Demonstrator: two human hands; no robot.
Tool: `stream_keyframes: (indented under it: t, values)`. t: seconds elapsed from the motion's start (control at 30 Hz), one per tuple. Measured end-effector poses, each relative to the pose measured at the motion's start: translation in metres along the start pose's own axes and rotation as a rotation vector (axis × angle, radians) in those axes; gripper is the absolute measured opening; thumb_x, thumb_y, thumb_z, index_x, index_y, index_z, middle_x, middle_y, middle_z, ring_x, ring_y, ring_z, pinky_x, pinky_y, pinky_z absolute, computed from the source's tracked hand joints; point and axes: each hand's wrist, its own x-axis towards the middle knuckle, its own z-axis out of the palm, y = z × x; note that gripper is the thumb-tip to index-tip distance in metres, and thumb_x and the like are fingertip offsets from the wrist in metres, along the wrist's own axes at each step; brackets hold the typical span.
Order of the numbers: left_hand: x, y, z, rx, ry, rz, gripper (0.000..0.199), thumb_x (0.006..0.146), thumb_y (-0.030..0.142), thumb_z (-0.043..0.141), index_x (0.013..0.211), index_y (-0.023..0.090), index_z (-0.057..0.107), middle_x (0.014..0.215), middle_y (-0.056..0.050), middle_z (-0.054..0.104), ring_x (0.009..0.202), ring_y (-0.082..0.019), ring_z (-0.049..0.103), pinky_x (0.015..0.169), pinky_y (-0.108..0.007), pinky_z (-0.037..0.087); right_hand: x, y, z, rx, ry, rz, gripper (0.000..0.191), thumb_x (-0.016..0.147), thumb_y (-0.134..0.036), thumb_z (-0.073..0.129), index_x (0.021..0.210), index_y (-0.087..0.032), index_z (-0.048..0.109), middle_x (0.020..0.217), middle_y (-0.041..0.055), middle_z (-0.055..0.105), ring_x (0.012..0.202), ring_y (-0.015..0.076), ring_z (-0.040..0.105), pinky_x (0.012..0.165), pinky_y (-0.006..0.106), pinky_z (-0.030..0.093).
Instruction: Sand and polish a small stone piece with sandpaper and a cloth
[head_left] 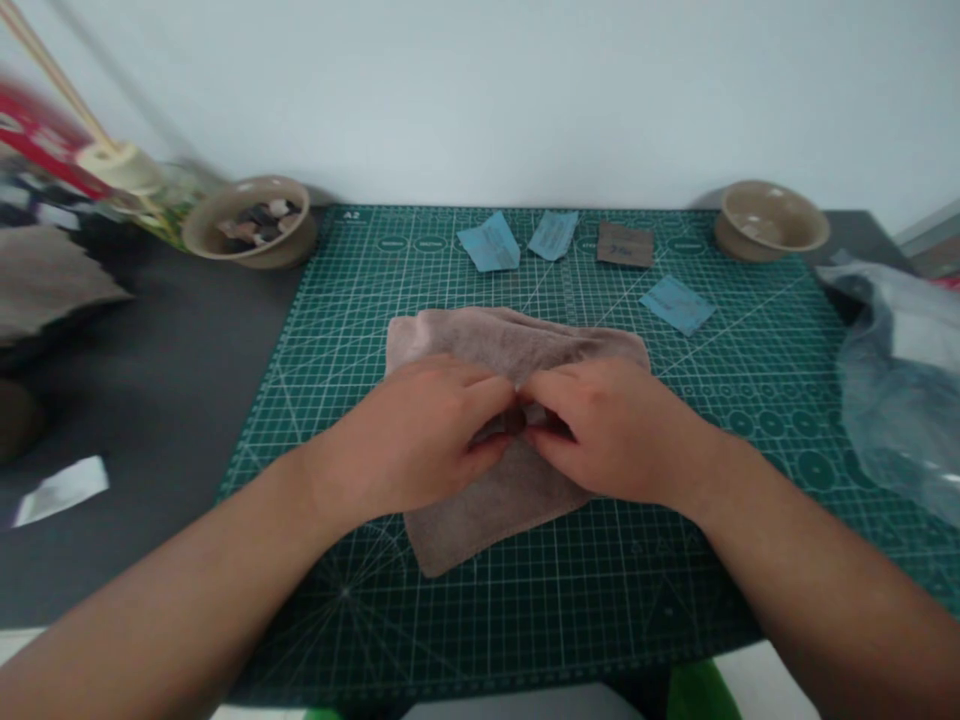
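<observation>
A pinkish-brown cloth (480, 520) lies creased on the green cutting mat (322, 400). Over its middle, my left hand (427, 430) and my right hand (611, 430) meet with fingertips close together. Both hands are closed in a pinch, thumbs below the index fingers. Between the fingertips there is something small and dark that I cannot make out. The other fingers are curled and mostly hidden behind the hands.
Behind the cloth are blue paper pieces (491, 243) and a brown square (625, 245). A bowl with dark and pale pieces (251, 250) stands back left, another bowl (771, 245) back right. Clear plastic (892, 390) lies right, a white scrap (64, 490) left.
</observation>
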Motion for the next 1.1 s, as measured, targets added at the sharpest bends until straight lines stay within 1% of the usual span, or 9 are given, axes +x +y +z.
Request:
stream_keyframes:
  t: [0.13,0.23,0.37,0.5,0.6,0.77,0.87,0.93,1.1]
  values:
    - [0.001,0.0,-0.001,0.008,-0.044,-0.011,0.01,0.089,0.027,0.067,0.09,0.018,0.066,0.086,-0.004,0.07,0.077,-0.022,0.065,0.069,-0.036,0.045,0.001,-0.001,0.003,-0.036,-0.035,0.017,0.017,0.09,-0.031,0.059,0.086,-0.017,0.067,0.085,0.0072,0.075,0.078,0.0251,0.069,0.066,0.035,0.036]
    - [0.0,0.002,-0.006,0.002,-0.018,0.003,0.011,0.089,0.028,0.067,0.087,0.017,0.065,0.083,-0.003,0.068,0.076,-0.021,0.064,0.068,-0.035,0.045,0.001,-0.001,0.006,-0.037,-0.049,0.039,0.018,0.092,-0.034,0.058,0.091,-0.018,0.066,0.087,0.0071,0.076,0.081,0.0261,0.071,0.065,0.035,0.036]
    - [-0.004,0.009,-0.013,0.01,0.092,0.017,0.012,0.091,0.025,0.063,0.084,0.016,0.065,0.08,-0.002,0.067,0.075,-0.019,0.063,0.067,-0.033,0.045,0.002,-0.001,0.009,-0.075,-0.07,0.048,0.018,0.092,-0.035,0.058,0.095,-0.019,0.067,0.088,0.0074,0.077,0.08,0.0267,0.072,0.063,0.035,0.037]
    - [-0.007,0.003,-0.023,-0.074,0.311,-0.105,0.012,0.091,0.025,0.062,0.091,0.016,0.069,0.081,-0.002,0.069,0.078,-0.018,0.065,0.07,-0.032,0.049,0.002,-0.003,0.011,-0.095,-0.133,0.044,0.023,0.092,-0.034,0.058,0.106,-0.019,0.069,0.098,0.0093,0.078,0.089,0.0293,0.074,0.069,0.037,0.045]
    - [-0.012,-0.032,-0.043,-0.192,0.579,-0.343,0.013,0.087,0.027,0.067,0.091,0.015,0.071,0.078,0.0,0.07,0.071,-0.014,0.063,0.068,-0.029,0.049,0.002,-0.003,0.011,-0.1,-0.157,0.065,0.03,0.093,-0.033,0.058,0.118,-0.021,0.069,0.103,0.0093,0.078,0.094,0.0316,0.074,0.075,0.042,0.05]
    - [-0.035,-0.139,-0.099,-0.186,0.947,-0.813,0.023,0.078,0.034,0.074,0.088,0.013,0.071,0.073,0.005,0.066,0.068,-0.01,0.055,0.065,-0.027,0.04,0.003,-0.004,0.014,-0.07,-0.175,0.091,0.033,0.093,-0.032,0.059,0.122,-0.021,0.07,0.107,0.0092,0.078,0.096,0.0336,0.074,0.082,0.049,0.054]
    - [-0.048,-0.196,-0.132,-0.116,1.028,-0.915,0.026,0.077,0.032,0.075,0.09,0.011,0.066,0.066,0.009,0.057,0.07,-0.007,0.047,0.07,-0.027,0.036,0.002,-0.004,0.017,-0.046,-0.184,0.102,0.034,0.093,-0.031,0.059,0.123,-0.021,0.07,0.108,0.0093,0.078,0.097,0.0336,0.074,0.084,0.052,0.056]
    - [-0.053,-0.223,-0.149,-0.09,1.04,-0.96,0.029,0.076,0.03,0.077,0.092,0.01,0.063,0.062,0.011,0.051,0.07,-0.006,0.041,0.073,-0.027,0.034,0.002,-0.003,0.019,-0.031,-0.186,0.105,0.036,0.092,-0.031,0.059,0.125,-0.021,0.07,0.111,0.0096,0.078,0.099,0.0338,0.074,0.085,0.053,0.056]
    - [-0.048,-0.256,-0.159,-0.118,0.946,-0.909,0.028,0.072,0.026,0.08,0.077,0.012,0.056,0.059,0.011,0.049,0.075,-0.009,0.044,0.08,-0.028,0.033,0.001,0.001,0.022,0.008,-0.172,0.113,0.038,0.091,-0.029,0.059,0.127,-0.022,0.069,0.114,0.0095,0.078,0.1,0.0338,0.074,0.086,0.054,0.057]
